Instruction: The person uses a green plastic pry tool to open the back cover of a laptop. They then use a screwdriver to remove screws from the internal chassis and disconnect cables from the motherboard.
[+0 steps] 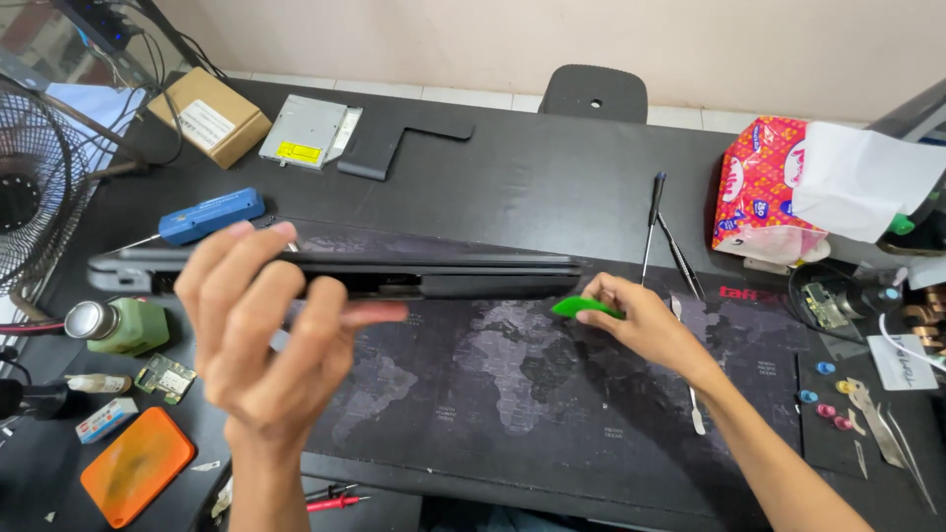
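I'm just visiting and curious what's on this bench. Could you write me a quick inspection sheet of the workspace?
Surface: black desk with a dark world-map mat.
Job's things: closed black laptop held edge-on above the mat; green plastic pry pick at its right end.
Clutter: blue screwdriver, optical drive, cardboard box, orange case, tissue pack, metal spudgers.
Grippers: left hand grips the laptop; right hand pinches the pick.
Cables: black cables at top left; red probes at the front edge.
Surroundings: wire fan at left, chair back behind the desk.
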